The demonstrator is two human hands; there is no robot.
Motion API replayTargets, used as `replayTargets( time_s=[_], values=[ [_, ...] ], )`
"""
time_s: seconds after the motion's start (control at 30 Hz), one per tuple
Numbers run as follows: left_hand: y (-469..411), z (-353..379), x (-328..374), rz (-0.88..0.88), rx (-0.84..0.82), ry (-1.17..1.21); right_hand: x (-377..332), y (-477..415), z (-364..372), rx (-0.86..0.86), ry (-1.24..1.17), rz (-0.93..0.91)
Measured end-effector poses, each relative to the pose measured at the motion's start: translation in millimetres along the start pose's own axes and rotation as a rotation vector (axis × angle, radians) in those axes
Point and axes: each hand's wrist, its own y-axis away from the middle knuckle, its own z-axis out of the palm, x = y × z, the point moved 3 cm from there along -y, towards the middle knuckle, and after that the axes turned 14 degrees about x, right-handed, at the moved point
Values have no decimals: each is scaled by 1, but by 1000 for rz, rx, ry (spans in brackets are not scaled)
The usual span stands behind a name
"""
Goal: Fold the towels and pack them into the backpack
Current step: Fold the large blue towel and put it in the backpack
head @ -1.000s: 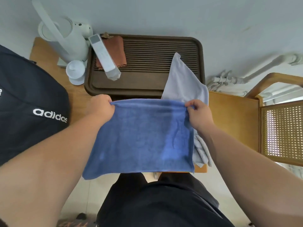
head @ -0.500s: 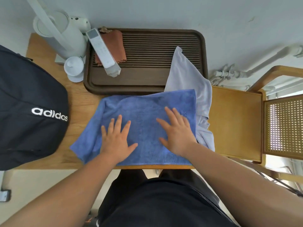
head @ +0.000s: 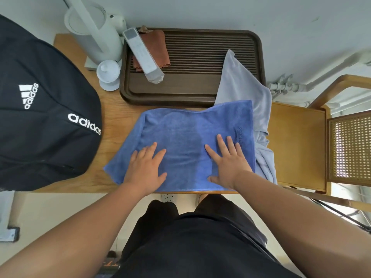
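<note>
A blue towel lies spread flat on the wooden table, its near edge at the table's front edge. My left hand rests palm down on its near left part, fingers apart. My right hand presses flat on its near right part, fingers apart. A pale grey towel lies crumpled under the blue towel's right side and reaches onto the tray. A black backpack with white lettering fills the table's left end; its opening is not visible.
A dark brown slatted tray sits at the back of the table with a white remote and a rust cloth on it. A white kettle and small white cup stand back left. A wooden chair is right.
A second ago both hands held the blue towel up by its top edge. It now lies on the table and both palms rest flat on it, the right hand nearer the right edge.
</note>
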Motion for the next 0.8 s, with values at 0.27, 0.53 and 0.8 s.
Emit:
replayTargets(
  time_s=[0.27,0.53,0.8],
  values=[
    [20,-5,-84,-609,148,139,-49,-9,2,-161,-142,64],
    [32,-7,-101,-730,102,400,-47,-11,-7,-211,-177,84],
    [30,-54,-85,-703,420,743,-49,-19,-19,-286,-189,116]
  ],
)
